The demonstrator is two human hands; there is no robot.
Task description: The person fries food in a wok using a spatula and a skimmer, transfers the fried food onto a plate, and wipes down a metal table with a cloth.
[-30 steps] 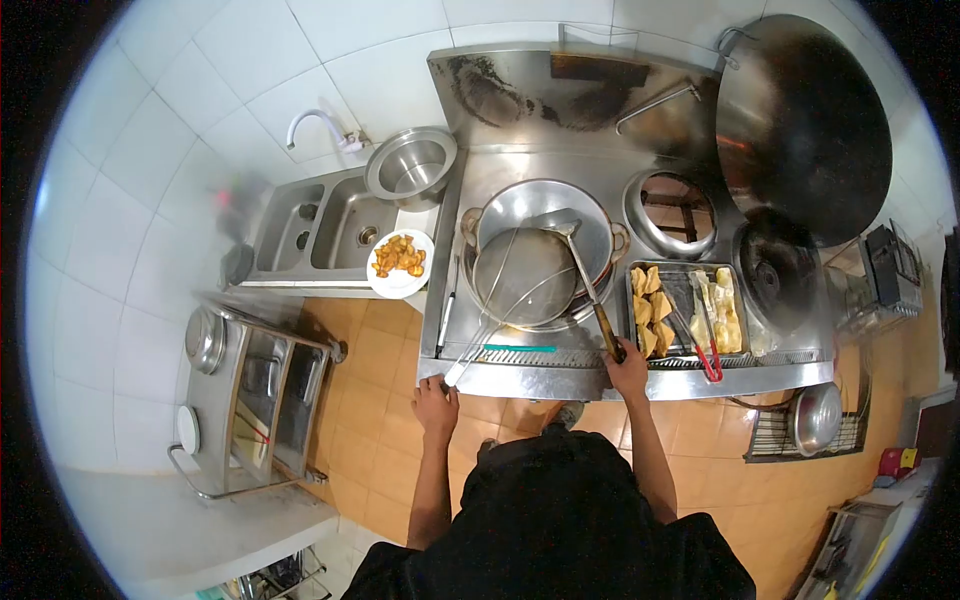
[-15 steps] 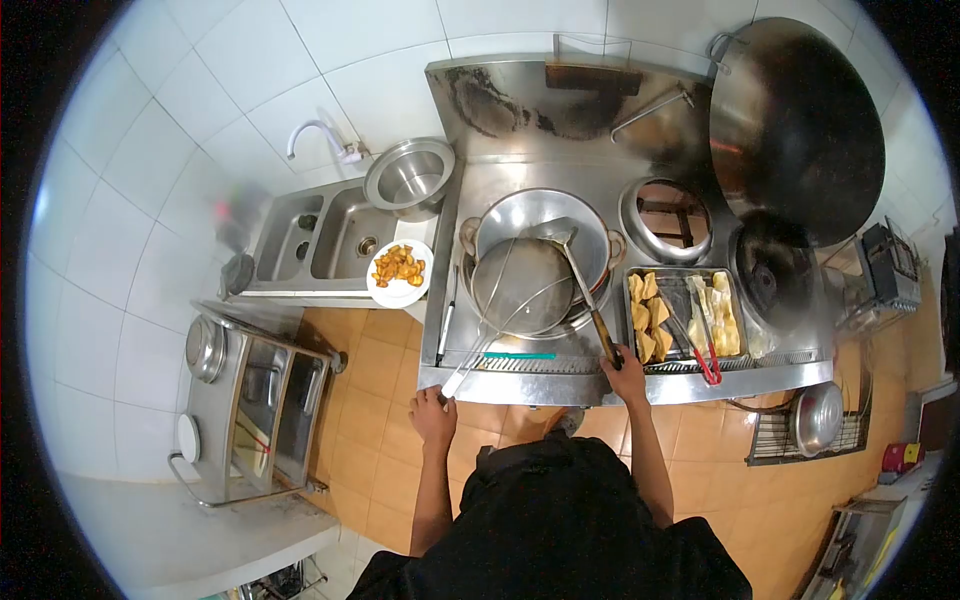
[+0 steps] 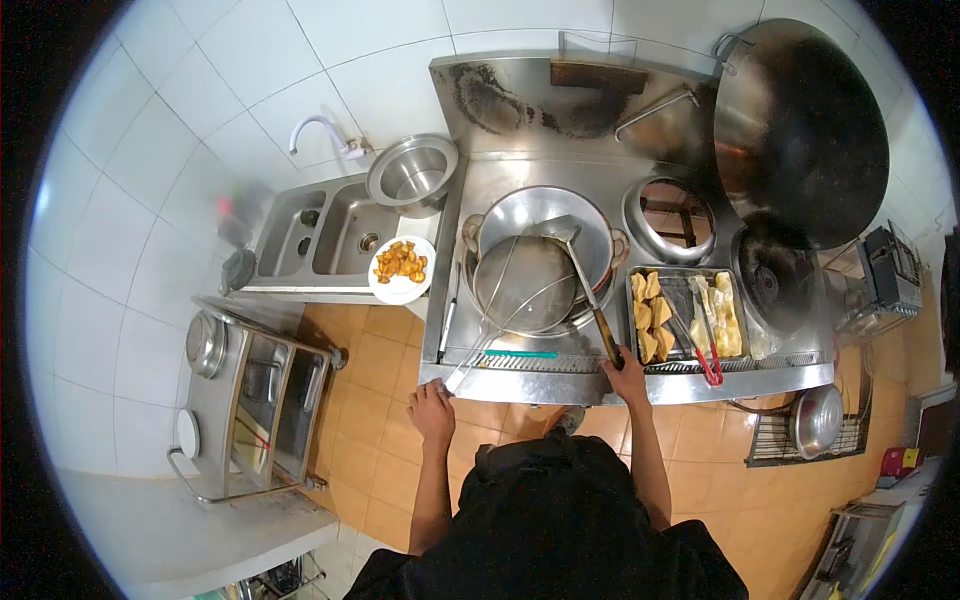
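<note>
My right hand (image 3: 627, 380) is closed around the wooden handle of a wok spatula (image 3: 593, 305), whose metal head rests over the far part of a metal wok (image 3: 520, 205). A round mesh strainer (image 3: 520, 285) lies over the wok, its handle slanting toward the stove's front edge. At that edge my left hand (image 3: 432, 412) has curled fingers at the handle's end. Right of the wok, a metal tray (image 3: 690, 357) holds light brown pieces, pale yellow pieces and red-handled tongs (image 3: 708, 345).
A white plate of browned food (image 3: 405, 292) sits by the sink (image 3: 340, 262), near a deep metal pot (image 3: 412, 178). A large wok (image 3: 800, 130) leans at the back right. A steel cart (image 3: 235, 400) stands left, and a teal stick (image 3: 520, 353) lies along the stove's front.
The whole view shifts very slightly. Both hands, the spatula and the strainer stay in nearly the same places.
</note>
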